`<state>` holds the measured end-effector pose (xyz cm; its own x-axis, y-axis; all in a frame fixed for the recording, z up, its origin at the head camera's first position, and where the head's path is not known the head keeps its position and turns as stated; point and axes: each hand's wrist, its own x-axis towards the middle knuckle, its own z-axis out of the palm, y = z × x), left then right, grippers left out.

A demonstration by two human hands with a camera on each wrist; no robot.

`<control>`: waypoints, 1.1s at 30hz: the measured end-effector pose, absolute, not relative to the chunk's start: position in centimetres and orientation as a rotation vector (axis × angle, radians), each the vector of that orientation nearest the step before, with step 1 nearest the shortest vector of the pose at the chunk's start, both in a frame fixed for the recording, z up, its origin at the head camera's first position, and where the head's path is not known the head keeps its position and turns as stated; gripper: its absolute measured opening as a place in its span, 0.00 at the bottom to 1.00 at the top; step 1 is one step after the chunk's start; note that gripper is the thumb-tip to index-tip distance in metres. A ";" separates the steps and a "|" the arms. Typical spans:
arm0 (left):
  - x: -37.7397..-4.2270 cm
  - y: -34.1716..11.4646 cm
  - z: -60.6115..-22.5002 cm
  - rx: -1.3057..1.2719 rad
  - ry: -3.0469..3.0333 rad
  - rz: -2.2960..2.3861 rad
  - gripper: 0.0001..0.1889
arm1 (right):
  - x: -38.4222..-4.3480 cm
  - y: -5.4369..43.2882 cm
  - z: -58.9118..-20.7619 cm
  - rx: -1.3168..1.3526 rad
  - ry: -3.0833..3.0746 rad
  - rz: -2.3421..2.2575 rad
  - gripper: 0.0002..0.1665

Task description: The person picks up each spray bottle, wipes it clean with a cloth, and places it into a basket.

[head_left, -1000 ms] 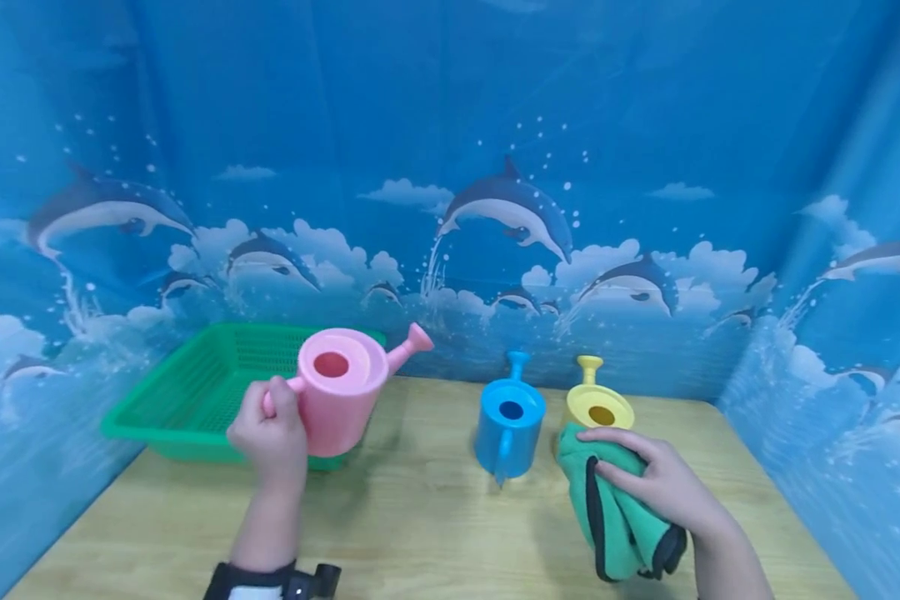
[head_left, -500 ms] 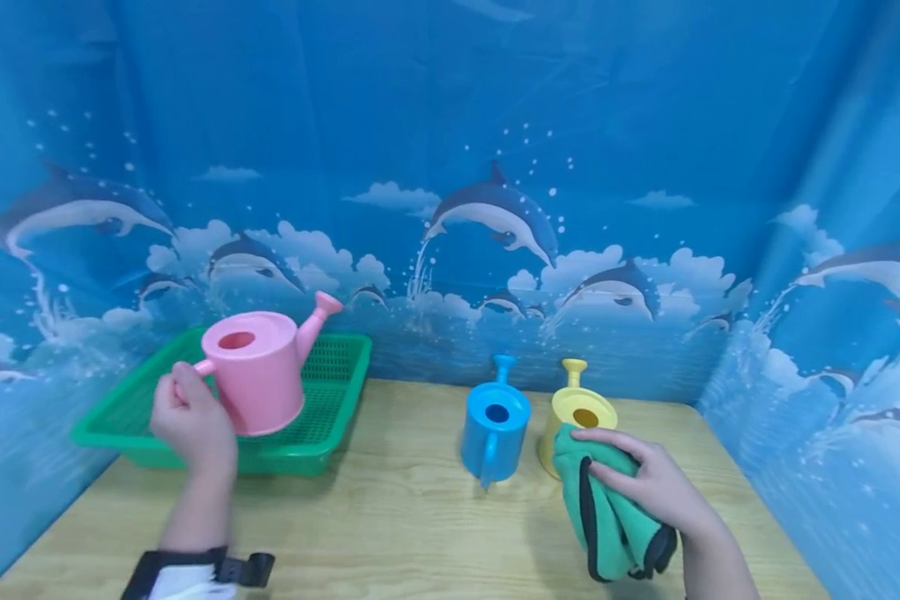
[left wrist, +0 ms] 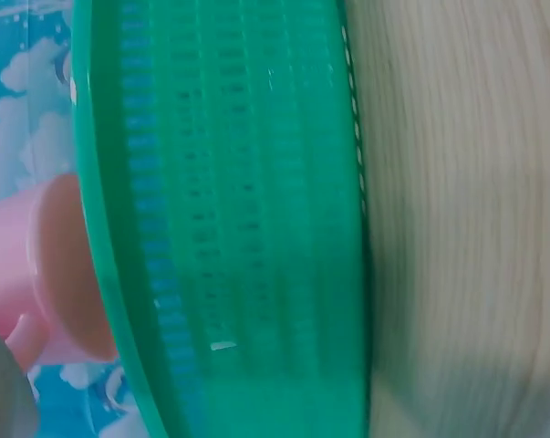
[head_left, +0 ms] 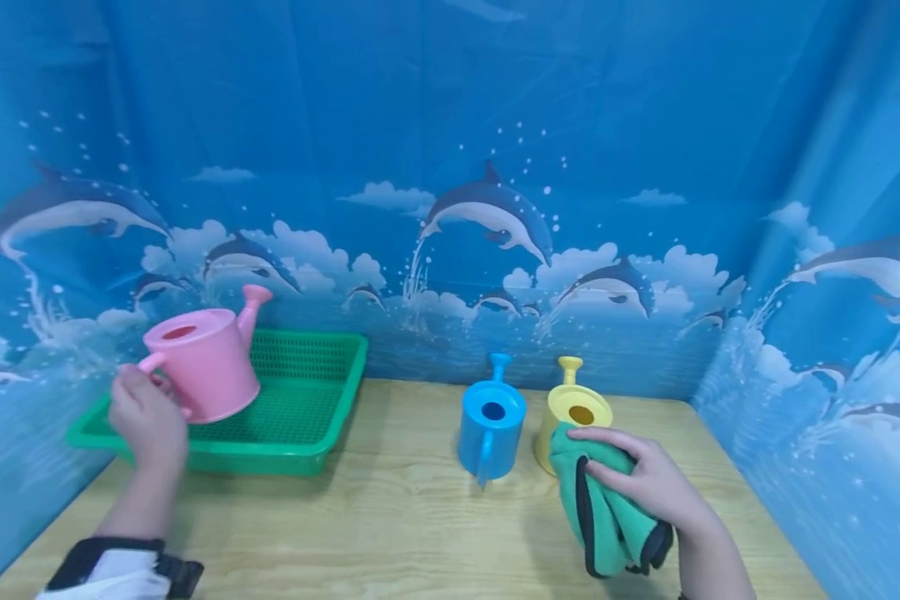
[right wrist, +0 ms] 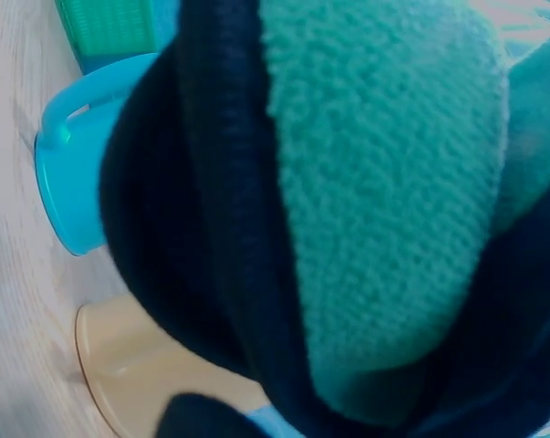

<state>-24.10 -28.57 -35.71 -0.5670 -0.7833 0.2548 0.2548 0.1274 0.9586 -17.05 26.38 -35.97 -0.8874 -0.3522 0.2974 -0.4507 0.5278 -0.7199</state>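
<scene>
The left hand [head_left: 148, 417] has its fingers curled round the handle of a pink watering can [head_left: 206, 362], tilted with its spout up over a green basket [head_left: 270, 459]. The right hand's [head_left: 658, 477] fingers grip a bunched green cloth [head_left: 598, 508], partly hiding a yellow watering can [head_left: 579, 402]; whether they touch is unclear. A blue watering can [head_left: 471, 442] stands just beside it on the counter [head_left: 390, 533].

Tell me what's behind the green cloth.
In the head view, the yellow watering can stands behind the green cloth, its top and spout showing. Cloth and right hand cover much of its body; any handle is hidden there.
</scene>
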 end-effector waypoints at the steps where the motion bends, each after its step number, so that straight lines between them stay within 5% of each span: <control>1: -24.1 -29.0 -35.7 0.530 -1.585 -1.607 0.16 | -17.1 26.4 -36.0 0.704 -2.639 1.305 0.22; 9: -24.0 -32.7 -36.3 0.486 -1.842 -1.841 0.13 | -17.0 26.5 -36.3 0.693 -2.627 1.306 0.21; 18: -24.7 -36.0 -37.4 -0.061 -1.955 -1.907 0.22 | -17.1 26.4 -36.3 0.703 -2.621 1.325 0.21; 33: -25.1 -37.4 -37.9 0.335 -2.560 -1.294 0.35 | -17.6 26.3 -36.5 0.755 -2.607 1.326 0.21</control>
